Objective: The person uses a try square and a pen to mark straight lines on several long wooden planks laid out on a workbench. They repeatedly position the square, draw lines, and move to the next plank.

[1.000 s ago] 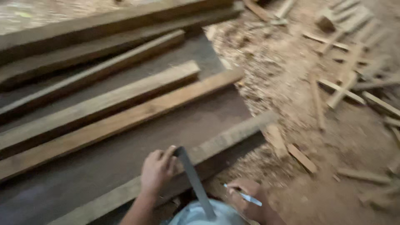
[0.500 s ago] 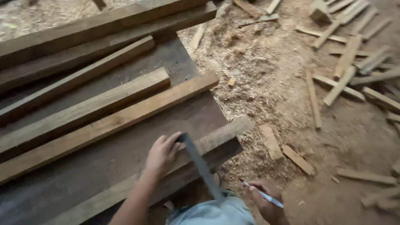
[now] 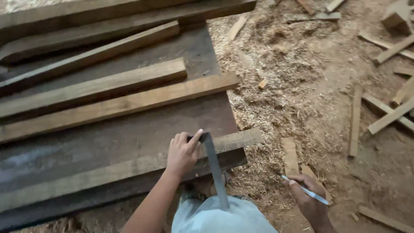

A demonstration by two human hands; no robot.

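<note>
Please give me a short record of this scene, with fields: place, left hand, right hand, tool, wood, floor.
place: woodworking spot, boards stacked over a floor of sawdust
left hand: left hand presses the square against the nearest plank
right hand: right hand holds a pen, away from the plank, above the floor
tool: metal square, blade reaching back toward the person
wood: several long planks side by side; short offcuts scattered at right
floor: sawdust and shavings
</note>
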